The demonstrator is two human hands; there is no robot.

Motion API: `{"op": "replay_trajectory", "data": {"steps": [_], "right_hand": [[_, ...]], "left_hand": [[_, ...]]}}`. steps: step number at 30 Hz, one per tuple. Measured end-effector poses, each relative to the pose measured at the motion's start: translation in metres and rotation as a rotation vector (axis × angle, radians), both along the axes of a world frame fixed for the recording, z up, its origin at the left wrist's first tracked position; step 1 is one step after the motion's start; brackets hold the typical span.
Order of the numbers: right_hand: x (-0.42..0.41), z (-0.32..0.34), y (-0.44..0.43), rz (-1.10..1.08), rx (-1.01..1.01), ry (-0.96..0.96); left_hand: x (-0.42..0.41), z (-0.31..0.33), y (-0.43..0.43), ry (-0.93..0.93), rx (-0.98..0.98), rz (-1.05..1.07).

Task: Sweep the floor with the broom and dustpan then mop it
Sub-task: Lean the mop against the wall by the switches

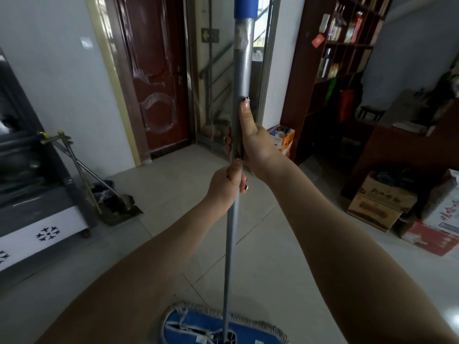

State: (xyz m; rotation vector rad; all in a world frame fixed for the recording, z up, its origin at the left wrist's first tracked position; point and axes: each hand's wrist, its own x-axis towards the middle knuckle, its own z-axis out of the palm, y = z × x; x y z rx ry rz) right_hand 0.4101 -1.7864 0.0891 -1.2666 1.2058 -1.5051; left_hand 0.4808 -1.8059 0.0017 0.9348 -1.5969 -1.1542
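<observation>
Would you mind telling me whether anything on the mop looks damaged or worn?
Yes: the mop handle has a scuffed, peeling patch just below its blue grip, well above the right hand gripping it.

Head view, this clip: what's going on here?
A person grips the grey metal mop pole with both hands, right hand above the left hand, right thumb laid up the pole. The flat blue mop head with its grey fringe sits on the pale tiled floor close in front of them. The dark long-handled dustpan and broom lean against the grey cabinet on the left, in nobody's hands, so this looks like the mopping stage.
</observation>
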Motion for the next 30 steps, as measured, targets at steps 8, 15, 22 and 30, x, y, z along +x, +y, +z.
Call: {"op": "replay_trajectory", "data": {"steps": [8, 15, 22, 30], "right_hand": [[-0.002, 0.002, -0.090, 0.085, -0.025, 0.118], [-0.006, 0.012, -0.209, 0.082, 0.008, 0.280], [-0.013, 0.032, -0.312, 0.109, -0.005, 0.207], [-0.003, 0.048, -0.452, 0.164, -0.028, 0.219]], "left_hand": [[0.003, -0.004, -0.097, -0.011, -0.038, 0.036], [0.001, -0.007, -0.230, 0.001, -0.109, -0.027], [-0.004, 0.012, -0.335, -0.011, -0.150, -0.038], [0.010, 0.028, -0.468, 0.004, -0.147, 0.050]]}}
